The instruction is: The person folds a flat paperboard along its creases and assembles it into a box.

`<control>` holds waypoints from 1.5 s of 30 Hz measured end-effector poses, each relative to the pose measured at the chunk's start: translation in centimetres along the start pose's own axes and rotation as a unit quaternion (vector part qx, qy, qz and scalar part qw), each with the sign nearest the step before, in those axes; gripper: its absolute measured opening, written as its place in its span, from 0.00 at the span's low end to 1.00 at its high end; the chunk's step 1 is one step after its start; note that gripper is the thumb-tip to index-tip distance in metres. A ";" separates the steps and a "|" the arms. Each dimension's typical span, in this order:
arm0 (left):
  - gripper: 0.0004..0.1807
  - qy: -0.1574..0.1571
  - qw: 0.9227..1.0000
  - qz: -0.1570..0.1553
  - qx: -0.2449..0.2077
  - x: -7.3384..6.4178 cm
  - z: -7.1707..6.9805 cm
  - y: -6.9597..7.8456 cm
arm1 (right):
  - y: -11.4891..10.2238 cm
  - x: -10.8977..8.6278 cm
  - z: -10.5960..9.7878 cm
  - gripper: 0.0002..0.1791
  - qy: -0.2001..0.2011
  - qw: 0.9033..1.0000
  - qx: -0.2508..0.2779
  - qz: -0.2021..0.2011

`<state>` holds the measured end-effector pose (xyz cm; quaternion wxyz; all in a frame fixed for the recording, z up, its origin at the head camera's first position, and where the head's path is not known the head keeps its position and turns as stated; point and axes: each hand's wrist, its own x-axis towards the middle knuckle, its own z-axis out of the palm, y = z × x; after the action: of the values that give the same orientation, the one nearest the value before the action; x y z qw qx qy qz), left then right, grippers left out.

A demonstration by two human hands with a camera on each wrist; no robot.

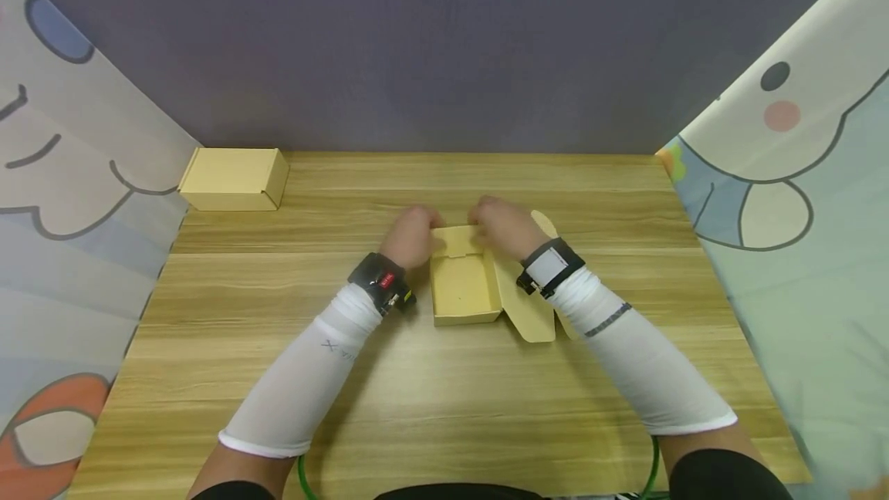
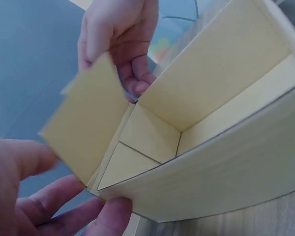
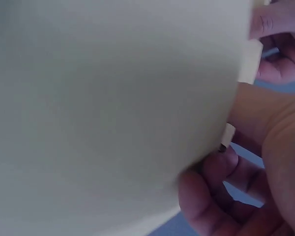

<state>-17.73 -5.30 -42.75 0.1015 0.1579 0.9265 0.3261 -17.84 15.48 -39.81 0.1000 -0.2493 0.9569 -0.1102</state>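
An unfolded cardboard box [image 1: 468,319] sits on the table with its lid [image 1: 528,307] swung out to the right, so the inside shows. At its far end stands a small end flap [image 2: 88,118]. My left hand [image 1: 410,238] is at the far left corner; its thumb [image 2: 32,156] touches the flap's edge while the fingers lie along the outside of the end wall. On the other corner, my right hand [image 1: 508,228] pinches the flap, its other fingers curled below. The lid's pale outside fills most of the right wrist view and covers part of the right fingers.
A closed cardboard box [image 1: 232,176] stands at the table's back left corner. Behind the wooden table [image 1: 278,315] rises a dark grey panel [image 1: 444,45]. Printed cartoon sheets [image 1: 778,145] line both sides.
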 end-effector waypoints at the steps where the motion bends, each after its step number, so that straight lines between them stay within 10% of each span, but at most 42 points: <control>1: 0.12 0.001 1.000 0.000 0.013 0.0 0.1 0.1 | -0.1 0.1 0.1 0.07 0.006 1.000 -0.012 -0.004; 19: 0.11 0.005 0.991 0.017 0.130 1.0 0.7 1.1 | -0.3 1.4 1.1 0.08 0.023 0.989 -0.137 -0.053; 45: 0.09 0.009 0.993 0.046 0.108 -0.1 -0.1 1.2 | -0.6 1.5 1.2 0.10 0.025 0.993 -0.102 -0.055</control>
<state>-17.41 -4.49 -41.84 0.0606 0.2073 0.9490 0.2297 -18.58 13.99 -40.96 0.0437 -0.3077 0.9502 -0.0234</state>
